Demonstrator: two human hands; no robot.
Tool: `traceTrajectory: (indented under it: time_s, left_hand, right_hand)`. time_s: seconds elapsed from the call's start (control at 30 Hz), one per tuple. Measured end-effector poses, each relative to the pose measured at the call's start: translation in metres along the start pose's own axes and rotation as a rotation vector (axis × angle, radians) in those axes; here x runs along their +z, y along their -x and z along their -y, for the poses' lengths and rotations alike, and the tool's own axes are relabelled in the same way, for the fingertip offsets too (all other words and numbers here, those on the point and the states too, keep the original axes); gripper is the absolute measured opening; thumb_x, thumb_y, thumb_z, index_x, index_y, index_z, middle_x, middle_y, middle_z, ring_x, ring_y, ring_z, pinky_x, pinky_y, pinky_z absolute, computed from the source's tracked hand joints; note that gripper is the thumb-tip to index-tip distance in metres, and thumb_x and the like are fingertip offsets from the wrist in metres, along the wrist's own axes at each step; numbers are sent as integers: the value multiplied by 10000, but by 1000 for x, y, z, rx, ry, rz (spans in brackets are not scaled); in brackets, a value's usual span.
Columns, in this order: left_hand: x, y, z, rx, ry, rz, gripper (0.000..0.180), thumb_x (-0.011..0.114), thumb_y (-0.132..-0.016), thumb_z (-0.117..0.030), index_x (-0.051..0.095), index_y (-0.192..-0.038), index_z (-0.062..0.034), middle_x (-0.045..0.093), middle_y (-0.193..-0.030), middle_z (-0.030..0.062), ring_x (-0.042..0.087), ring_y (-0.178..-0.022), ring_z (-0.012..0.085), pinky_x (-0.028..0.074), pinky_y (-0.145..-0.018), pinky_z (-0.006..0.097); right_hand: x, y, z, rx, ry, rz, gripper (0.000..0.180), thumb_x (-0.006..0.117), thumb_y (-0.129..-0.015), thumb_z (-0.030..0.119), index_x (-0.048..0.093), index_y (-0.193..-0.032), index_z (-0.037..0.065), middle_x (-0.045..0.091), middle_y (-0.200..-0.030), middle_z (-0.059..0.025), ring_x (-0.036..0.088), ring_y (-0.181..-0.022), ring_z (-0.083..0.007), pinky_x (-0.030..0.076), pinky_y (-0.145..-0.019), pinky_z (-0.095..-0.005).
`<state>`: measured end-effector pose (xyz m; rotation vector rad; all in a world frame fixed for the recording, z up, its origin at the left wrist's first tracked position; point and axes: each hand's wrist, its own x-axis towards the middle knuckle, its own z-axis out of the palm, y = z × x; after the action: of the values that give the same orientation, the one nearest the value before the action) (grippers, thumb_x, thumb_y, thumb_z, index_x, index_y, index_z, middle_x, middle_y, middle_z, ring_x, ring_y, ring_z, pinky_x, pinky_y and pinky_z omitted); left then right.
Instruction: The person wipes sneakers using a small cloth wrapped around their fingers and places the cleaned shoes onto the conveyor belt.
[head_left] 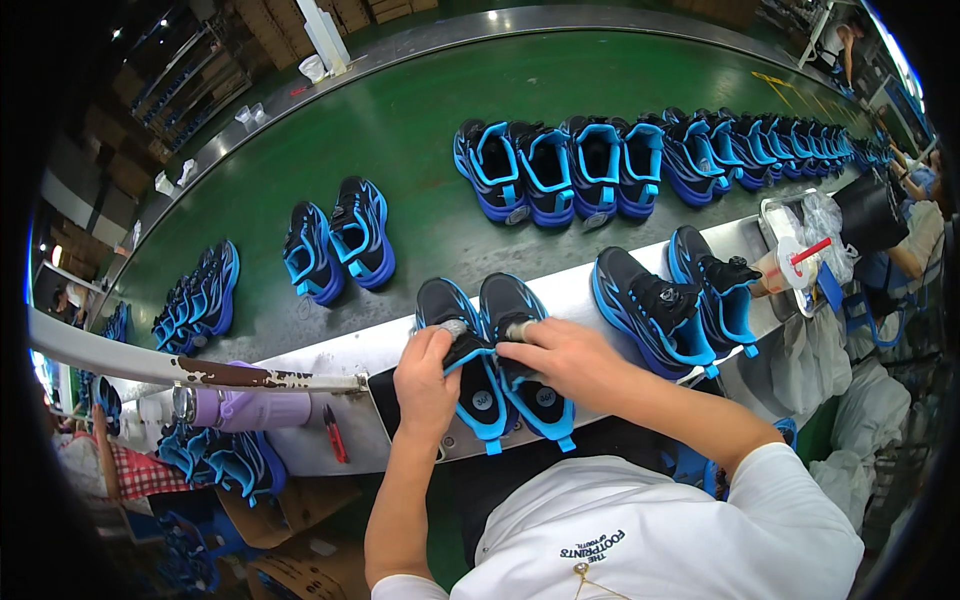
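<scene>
A pair of black and blue sneakers stands in front of me on the metal ledge, toes pointing away. My left hand [428, 382] is closed at the tongue of the left sneaker [482, 400], with a greyish round piece [453, 328] by its fingertips. Bent over the tongue of the right sneaker [548, 398], my right hand [568, 360] is closed too, a pale beige piece [518, 330] showing at its fingers. Whether those pieces belong to the sneakers I cannot tell. Round stickers lie on both insoles. Another matching pair [655, 305] sits to the right on the ledge.
Beyond the ledge, a green conveyor belt [420, 130] carries several sneaker pairs [595, 165]. Left of me are a purple bottle [265, 410], a red marker [334, 435] and a curved metal bar [270, 377]. A tray with a drink cup [785, 265] stands right; other people work at both sides.
</scene>
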<state>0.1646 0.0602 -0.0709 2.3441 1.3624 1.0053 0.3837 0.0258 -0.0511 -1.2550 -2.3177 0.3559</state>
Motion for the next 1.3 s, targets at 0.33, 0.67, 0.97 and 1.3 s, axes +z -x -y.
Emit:
traceTrajectory:
  time_s: [0.33,0.67,0.97,1.3]
  left_hand:
    - [-1,7,-3,-61,46,33,334,607,-665,92,624,-982,-12,639,-1089,113,594,-971,329,490,-819,399]
    - [6,31,-1,98,-187,57,250,606,-657,26,700,-862,-83,626,-1229,58,531,-799,252,469,-723,319]
    - [8,33,-6,114,-360,48,278,605,-735,-2,634,-1011,-23,574,-1281,146,580,-856,261,483,-736,365]
    - [14,34,-8,196,-286,-154,176,643,-713,22,645,-886,-14,658,-1039,151,601,-737,275,514,-646,342]
  right_hand:
    - [-1,-6,6,236,-293,-8,428,654,-731,10,605,-1153,64,599,-981,-147,611,-898,-365,512,-787,-426]
    - [5,19,1,75,-74,-99,359,616,-751,5,621,-1104,68,594,-1089,-148,618,-979,-319,548,-754,-377]
    - [11,21,13,95,28,62,580,601,-736,-19,512,-1306,36,530,-1253,-211,593,-1074,-357,544,-833,-385]
    - [26,30,9,-42,198,-51,545,561,-779,24,502,-1321,11,567,-1235,-193,635,-996,-285,547,-783,-305]
